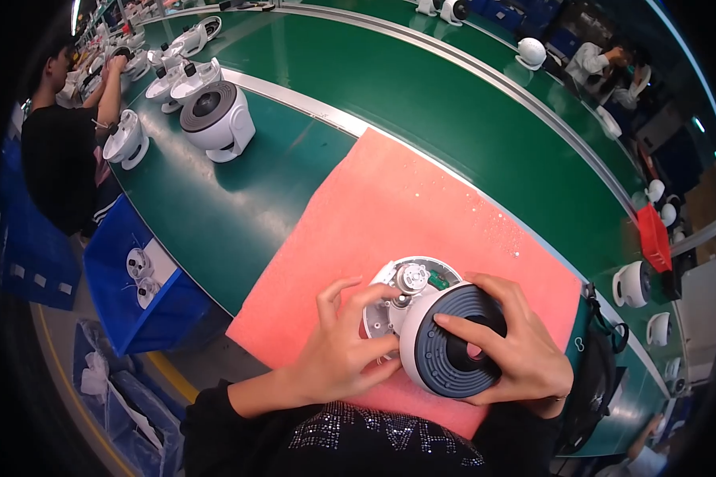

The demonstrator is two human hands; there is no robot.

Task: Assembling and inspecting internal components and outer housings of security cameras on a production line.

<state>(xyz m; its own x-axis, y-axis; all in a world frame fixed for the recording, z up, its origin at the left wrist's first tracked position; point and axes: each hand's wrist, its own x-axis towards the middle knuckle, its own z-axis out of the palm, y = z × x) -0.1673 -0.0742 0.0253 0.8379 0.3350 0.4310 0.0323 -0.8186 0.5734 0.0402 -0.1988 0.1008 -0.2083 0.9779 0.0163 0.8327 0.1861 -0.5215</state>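
Observation:
A white, round-bodied unit that looks like a small desk fan lies on the pink mat in front of me. Its dark grille has concentric rings and faces up. My right hand grips this head, thumb across the grille and fingers around its far rim. Beside the head, the round white base lies opened, with a silvery motor and a green circuit board inside. My left hand curls over the base's left edge, its fingertips by the motor and the head. What lies under those fingertips is hidden.
An assembled fan and several white housings stand at the far left, near a co-worker. A blue bin with white parts is off the left edge. Beyond a metal rail runs a green belt. A black bag lies at right.

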